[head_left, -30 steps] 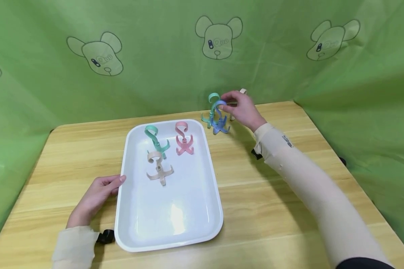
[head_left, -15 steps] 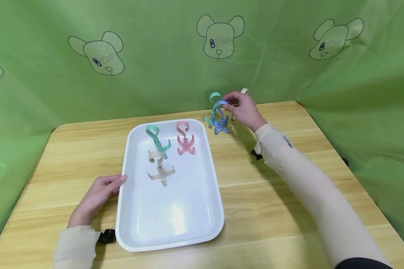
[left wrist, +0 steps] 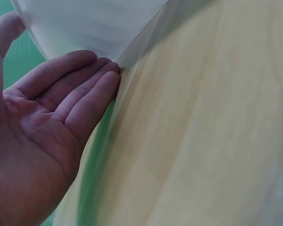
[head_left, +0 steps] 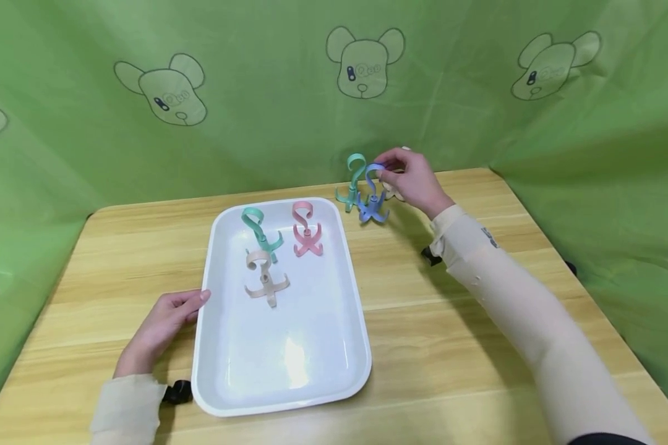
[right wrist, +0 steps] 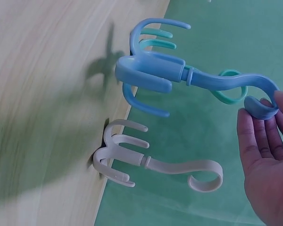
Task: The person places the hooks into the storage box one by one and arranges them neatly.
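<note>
A blue multi-prong hanging hook point(head_left: 373, 207) is held by its curled top in my right hand point(head_left: 417, 182), thumb and fingers pinching the curve. In the right wrist view the blue hook point(right wrist: 155, 70) hangs with its prongs close over the table. A green hook point(head_left: 354, 185) stands just behind it, partly covered by it there. The beige hook point(right wrist: 127, 155) stands beside my right hand, mostly hidden by it in the head view. My left hand point(head_left: 161, 327) grips the left rim of the white tray point(head_left: 281, 405), thumb on the rim and fingers against the outer wall point(left wrist: 94, 33).
Inside the tray stand a green hook point(head_left: 263, 238), a pink hook point(head_left: 307, 241) and a beige hook point(head_left: 266, 287). The wooden table point(head_left: 423, 346) ends at a green curtain point(head_left: 256, 136) printed with bear faces, close behind the standing hooks.
My right hand has moved slightly right with the blue hook, drawing it away from the green one. My left hand and the tray stay in place.
</note>
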Demonstrator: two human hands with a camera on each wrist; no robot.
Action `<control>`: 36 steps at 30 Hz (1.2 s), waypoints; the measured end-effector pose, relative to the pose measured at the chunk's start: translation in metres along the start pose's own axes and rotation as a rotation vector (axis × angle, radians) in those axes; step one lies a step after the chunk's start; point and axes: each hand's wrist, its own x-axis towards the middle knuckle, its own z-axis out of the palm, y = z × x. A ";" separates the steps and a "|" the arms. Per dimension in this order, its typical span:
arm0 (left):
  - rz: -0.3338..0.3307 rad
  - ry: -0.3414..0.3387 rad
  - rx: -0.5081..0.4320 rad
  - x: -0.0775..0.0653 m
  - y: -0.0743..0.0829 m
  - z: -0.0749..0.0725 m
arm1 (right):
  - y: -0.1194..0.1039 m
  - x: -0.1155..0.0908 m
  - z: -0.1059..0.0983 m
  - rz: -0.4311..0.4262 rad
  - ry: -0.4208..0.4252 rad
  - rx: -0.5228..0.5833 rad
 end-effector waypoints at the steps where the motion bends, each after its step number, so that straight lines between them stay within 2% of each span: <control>1: -0.001 0.001 -0.002 0.000 0.000 0.000 | -0.001 -0.001 0.000 0.000 -0.002 0.002; 10: 0.017 -0.009 -0.009 -0.001 -0.001 -0.001 | -0.009 -0.009 -0.006 0.006 -0.015 0.041; 21: 0.003 -0.010 0.063 0.001 0.003 -0.004 | -0.022 -0.020 -0.015 -0.010 -0.014 0.039; 30: 0.006 0.002 0.038 0.000 0.003 -0.001 | -0.028 -0.029 -0.024 -0.032 -0.001 0.065; 36: -0.011 -0.011 0.067 0.000 0.002 -0.004 | -0.035 -0.035 -0.023 -0.040 -0.005 0.062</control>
